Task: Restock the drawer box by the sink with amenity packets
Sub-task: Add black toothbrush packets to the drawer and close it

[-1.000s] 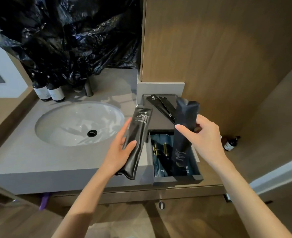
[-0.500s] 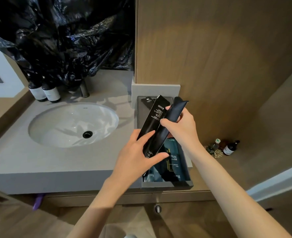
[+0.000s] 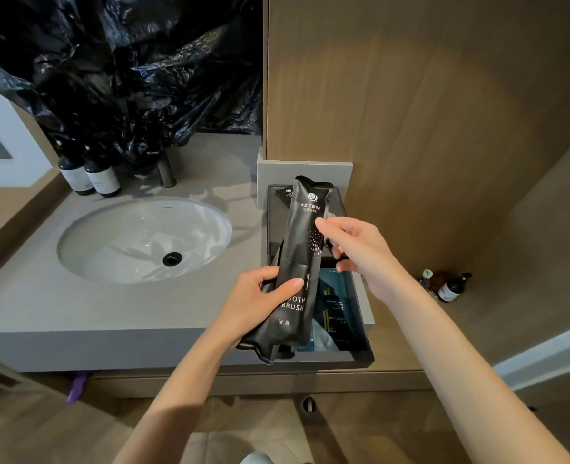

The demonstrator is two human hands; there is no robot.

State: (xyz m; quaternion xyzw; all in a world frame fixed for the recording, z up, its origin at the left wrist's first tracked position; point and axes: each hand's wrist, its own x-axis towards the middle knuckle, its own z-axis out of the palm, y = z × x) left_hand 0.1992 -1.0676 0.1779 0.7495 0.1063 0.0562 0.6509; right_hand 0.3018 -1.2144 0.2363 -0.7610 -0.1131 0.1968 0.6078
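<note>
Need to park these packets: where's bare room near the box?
Bare: counter in front of the sink, and the strip between sink and box. Crowded: box's open bay holds blue packets; bottles and bag fill the back corner.

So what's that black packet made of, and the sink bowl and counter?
The packet looks like matte plastic film or foil: it creases and puffs at its lower end. The sink bowl seems glazed ceramic, white with glossy reflections. The counter looks like dull grey stone or composite; I cannot tell which.
</note>
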